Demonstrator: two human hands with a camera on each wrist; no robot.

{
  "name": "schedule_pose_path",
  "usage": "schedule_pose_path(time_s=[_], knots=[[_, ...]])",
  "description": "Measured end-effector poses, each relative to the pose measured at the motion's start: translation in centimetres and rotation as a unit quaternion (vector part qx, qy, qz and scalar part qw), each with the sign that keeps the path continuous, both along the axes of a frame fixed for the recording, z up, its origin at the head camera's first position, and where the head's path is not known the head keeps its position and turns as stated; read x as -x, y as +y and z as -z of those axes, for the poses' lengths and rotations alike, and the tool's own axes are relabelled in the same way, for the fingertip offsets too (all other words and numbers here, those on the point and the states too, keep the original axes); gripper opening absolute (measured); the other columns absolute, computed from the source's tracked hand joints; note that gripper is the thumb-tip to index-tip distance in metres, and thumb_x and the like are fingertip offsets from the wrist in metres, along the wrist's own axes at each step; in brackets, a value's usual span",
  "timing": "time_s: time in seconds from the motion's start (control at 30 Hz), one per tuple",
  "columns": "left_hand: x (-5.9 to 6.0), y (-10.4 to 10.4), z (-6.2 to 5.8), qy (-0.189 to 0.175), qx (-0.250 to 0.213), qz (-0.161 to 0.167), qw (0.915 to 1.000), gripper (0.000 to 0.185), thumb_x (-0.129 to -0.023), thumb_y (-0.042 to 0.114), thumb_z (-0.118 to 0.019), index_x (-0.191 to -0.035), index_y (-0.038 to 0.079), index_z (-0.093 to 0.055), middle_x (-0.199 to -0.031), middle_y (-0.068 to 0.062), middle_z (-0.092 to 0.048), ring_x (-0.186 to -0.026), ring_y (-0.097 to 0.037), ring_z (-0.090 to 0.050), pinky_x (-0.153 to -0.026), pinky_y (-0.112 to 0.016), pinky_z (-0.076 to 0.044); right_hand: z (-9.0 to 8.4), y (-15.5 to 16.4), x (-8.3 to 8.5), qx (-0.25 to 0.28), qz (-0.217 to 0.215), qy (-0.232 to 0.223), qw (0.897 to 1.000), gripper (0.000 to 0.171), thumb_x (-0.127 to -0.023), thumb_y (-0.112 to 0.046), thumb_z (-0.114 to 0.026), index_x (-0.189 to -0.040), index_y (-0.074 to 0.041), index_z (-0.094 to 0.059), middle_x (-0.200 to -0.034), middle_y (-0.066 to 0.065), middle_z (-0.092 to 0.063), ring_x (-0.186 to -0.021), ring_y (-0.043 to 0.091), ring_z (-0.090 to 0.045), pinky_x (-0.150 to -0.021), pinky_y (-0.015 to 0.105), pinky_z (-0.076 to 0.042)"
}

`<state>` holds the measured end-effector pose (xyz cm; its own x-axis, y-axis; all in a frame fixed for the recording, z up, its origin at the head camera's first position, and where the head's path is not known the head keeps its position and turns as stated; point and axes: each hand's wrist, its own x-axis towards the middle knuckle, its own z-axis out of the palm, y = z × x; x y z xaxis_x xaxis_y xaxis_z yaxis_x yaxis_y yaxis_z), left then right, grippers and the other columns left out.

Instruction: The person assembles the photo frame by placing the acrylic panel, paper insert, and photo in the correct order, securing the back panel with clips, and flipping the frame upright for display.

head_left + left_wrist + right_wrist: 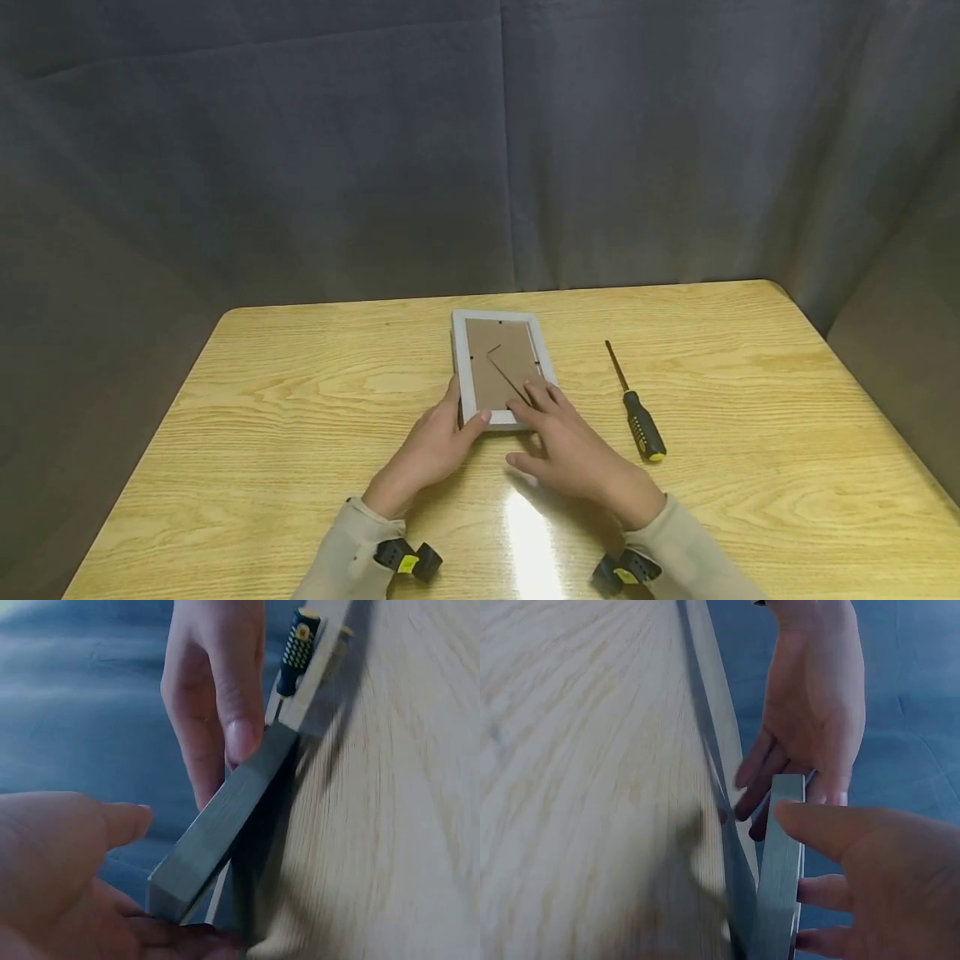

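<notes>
A picture frame (498, 350) lies face down on the wooden table (285, 417), its brown backing and thin stand up. My left hand (450, 429) grips its near left corner, thumb on the rim and fingers along the left side. My right hand (558, 433) rests straight fingers on the backing by the near right corner, thumb spread away. The left wrist view shows the frame's grey edge (225, 817) with a right-hand fingertip (240, 739) on it. In the right wrist view, the frame edge (780, 885) stands between my right hand (877, 862) and left hand (810, 712).
A screwdriver (643, 425) with a black and yellow handle lies on the table to the right of the frame, shaft pointing away; its handle (298, 649) also shows in the left wrist view. A grey curtain (480, 142) hangs behind the table.
</notes>
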<state>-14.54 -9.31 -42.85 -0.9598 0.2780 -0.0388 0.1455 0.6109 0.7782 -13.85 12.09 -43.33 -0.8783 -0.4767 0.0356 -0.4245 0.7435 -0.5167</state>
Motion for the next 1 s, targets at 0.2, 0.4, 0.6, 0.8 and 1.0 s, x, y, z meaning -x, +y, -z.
schedule_pose_path(time_s=[0.2, 0.4, 0.6, 0.8, 1.0], knots=[[0.3, 0.4, -0.2, -0.001, -0.087, -0.016, 0.9960, 0.071, -0.105, 0.019, -0.054, -0.159, -0.005, -0.015, -0.137, -0.030, -0.059, -0.120, -0.035, -0.067, -0.097, -0.044, -0.057, -0.4, -0.2, -0.1, 0.004, 0.021, 0.007, 1.000, 0.070, -0.092, -0.041, -0.071, -0.150, -0.008, -0.049, -0.162, 0.026, -0.031, -0.147, 0.055, -0.028, -0.117, 0.068, -0.027], [0.4, 0.6, -0.3, 0.005, -0.152, -0.031, 0.9879, 0.070, -0.103, 0.014, -0.058, -0.157, -0.008, -0.019, -0.146, -0.034, -0.050, -0.121, -0.037, -0.066, -0.093, -0.036, -0.057, -0.9, -0.2, -0.2, 0.026, 0.039, 0.019, 0.999, 0.061, -0.096, -0.040, -0.067, -0.147, -0.009, -0.054, -0.159, 0.026, -0.038, -0.144, 0.050, -0.040, -0.113, 0.067, -0.035], [0.1, 0.9, -0.7, 0.008, -0.225, -0.031, 0.9738, 0.068, -0.101, 0.011, -0.060, -0.157, -0.005, -0.023, -0.156, -0.031, -0.038, -0.122, -0.038, -0.063, -0.091, -0.033, -0.057, -1.1, -0.2, 0.0, 0.068, 0.055, 0.015, 0.996, 0.064, -0.102, -0.045, -0.057, -0.152, -0.006, -0.045, -0.158, 0.022, -0.041, -0.143, 0.044, -0.044, -0.111, 0.063, -0.041], [-0.5, 1.4, -1.5, 0.017, -0.240, -0.032, 0.9701, 0.067, -0.100, 0.010, -0.061, -0.156, -0.003, -0.028, -0.157, -0.029, -0.036, -0.118, -0.037, -0.065, -0.085, -0.035, -0.060, -1.4, -0.2, 0.0, 0.101, 0.070, -0.008, 0.992, 0.070, -0.104, -0.047, -0.050, -0.157, -0.003, -0.034, -0.160, 0.024, -0.037, -0.146, 0.045, -0.038, -0.115, 0.063, -0.035], [-0.9, 1.8, -2.1, 0.042, -0.234, -0.028, 0.9708, 0.066, -0.098, 0.008, -0.064, -0.155, -0.001, -0.032, -0.156, -0.030, -0.038, -0.116, -0.039, -0.066, -0.082, -0.029, -0.059, -1.7, -0.1, 0.1, 0.136, 0.066, -0.024, 0.988, 0.072, -0.106, -0.044, -0.047, -0.159, 0.000, -0.026, -0.163, 0.021, -0.032, -0.149, 0.039, -0.035, -0.119, 0.056, -0.033]])
